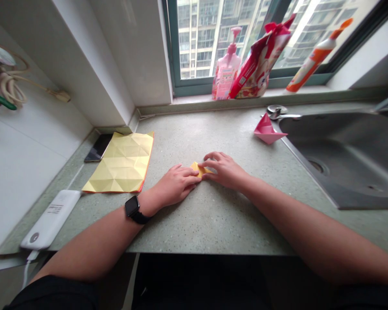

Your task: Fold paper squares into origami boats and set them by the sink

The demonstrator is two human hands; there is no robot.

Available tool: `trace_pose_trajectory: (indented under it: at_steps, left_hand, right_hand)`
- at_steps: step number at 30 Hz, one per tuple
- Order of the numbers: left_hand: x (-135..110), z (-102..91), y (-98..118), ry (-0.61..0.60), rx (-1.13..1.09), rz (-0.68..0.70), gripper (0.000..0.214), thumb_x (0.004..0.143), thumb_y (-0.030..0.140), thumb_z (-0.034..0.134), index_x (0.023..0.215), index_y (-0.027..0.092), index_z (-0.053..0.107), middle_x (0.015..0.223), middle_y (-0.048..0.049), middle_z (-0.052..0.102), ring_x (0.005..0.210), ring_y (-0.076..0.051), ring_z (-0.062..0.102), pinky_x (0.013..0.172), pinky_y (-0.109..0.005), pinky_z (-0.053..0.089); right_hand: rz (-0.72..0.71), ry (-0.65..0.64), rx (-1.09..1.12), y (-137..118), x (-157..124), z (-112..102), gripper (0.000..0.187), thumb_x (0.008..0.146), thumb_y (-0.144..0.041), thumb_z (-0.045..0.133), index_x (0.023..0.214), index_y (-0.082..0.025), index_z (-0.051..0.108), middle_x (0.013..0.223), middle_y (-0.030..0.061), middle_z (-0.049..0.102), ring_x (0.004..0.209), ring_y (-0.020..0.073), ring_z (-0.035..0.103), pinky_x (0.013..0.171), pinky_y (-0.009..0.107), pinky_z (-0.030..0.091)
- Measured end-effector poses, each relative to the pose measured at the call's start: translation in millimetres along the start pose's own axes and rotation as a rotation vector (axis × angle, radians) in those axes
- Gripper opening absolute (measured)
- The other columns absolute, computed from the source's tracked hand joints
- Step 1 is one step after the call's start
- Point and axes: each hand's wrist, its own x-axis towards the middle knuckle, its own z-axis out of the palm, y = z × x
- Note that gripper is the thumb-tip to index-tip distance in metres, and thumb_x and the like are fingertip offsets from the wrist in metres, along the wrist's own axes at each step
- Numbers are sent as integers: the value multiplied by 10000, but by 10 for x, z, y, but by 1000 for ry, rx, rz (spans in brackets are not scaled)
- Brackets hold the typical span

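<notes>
A small folded piece of yellow paper (198,169) lies on the speckled green-grey countertop (213,224), mostly hidden by my hands. My left hand (176,183) presses its fingers against the paper's left side, and my right hand (224,170) holds its right side with curled fingers. A black smartwatch (132,208) sits on my left wrist. To the left lies a large creased sheet of yellow origami paper (121,163) with an orange underside showing at its edge. A pink paper boat (267,131) stands beyond my right hand, near the sink.
A stainless steel sink (339,159) and faucet (278,113) lie at right. A smartphone (98,147) partly lies under the creased sheet, and a white power bank (50,219) sits at the left edge. A pink soap pump bottle (226,64), printed bag (260,60) and orange-white bottle (315,58) stand on the windowsill.
</notes>
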Motion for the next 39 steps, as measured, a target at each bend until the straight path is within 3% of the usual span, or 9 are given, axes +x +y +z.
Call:
trace_pose_trajectory:
  at_steps: [6, 13, 19, 24, 29, 33, 39]
  left_hand:
    - [-34, 4, 45, -14, 49, -17, 326, 1114, 332, 624, 1420, 285, 724, 1435, -83, 726, 1338, -286, 659, 1287, -595, 389]
    - [-37, 25, 66, -35, 112, -4, 372, 1124, 385, 597, 1474, 299, 687, 1465, -98, 682, 1394, -314, 601, 1302, -617, 361]
    - [-34, 17, 82, -45, 114, -4, 365, 1132, 391, 581, 1468, 293, 682, 1468, -105, 672, 1414, -311, 587, 1320, -635, 331]
    - [-35, 15, 99, -52, 114, -12, 375, 1135, 398, 578, 1474, 271, 677, 1468, -118, 668, 1420, -321, 583, 1321, -662, 323]
    - [-27, 14, 94, -54, 117, -20, 400, 1122, 402, 608, 1504, 297, 662, 1484, -108, 661, 1428, -329, 579, 1326, -675, 315]
    - [-35, 0, 73, -49, 94, -18, 391, 1118, 390, 621, 1493, 291, 675, 1497, -106, 673, 1425, -320, 601, 1331, -672, 306]
    - [-70, -22, 19, -9, 36, 1, 290, 1124, 313, 600, 1367, 266, 752, 1540, -91, 692, 1440, -273, 636, 1343, -628, 310]
  right_hand:
    - [13, -65, 13, 134, -19, 36, 567, 994, -496, 789, 1530, -348, 677, 1626, 148, 591, 1514, 398, 534, 1253, 624, 452]
    - [39, -111, 54, 422, -69, 23, 707, 953, -598, 807, 1593, -363, 619, 1751, 130, 474, 1643, 433, 373, 1298, 684, 368]
    - [50, -151, 134, 598, -100, -98, 800, 886, -575, 880, 1608, -356, 613, 1763, 131, 457, 1648, 440, 366, 1309, 694, 352]
    - [33, -92, 259, 548, -65, -193, 634, 944, -504, 830, 1545, -378, 671, 1690, 101, 549, 1588, 363, 484, 1300, 624, 413]
    - [-47, 26, 214, 275, -28, -76, 386, 981, -400, 810, 1366, -399, 799, 1624, 70, 605, 1523, 338, 555, 1274, 594, 465]
    - [-48, -9, 117, 189, -36, 41, 425, 947, -375, 860, 1368, -396, 808, 1616, 93, 617, 1525, 377, 547, 1276, 627, 457]
    - [-52, -25, 125, 249, -48, 41, 487, 946, -370, 858, 1422, -425, 768, 1673, 76, 568, 1534, 383, 542, 1254, 647, 482]
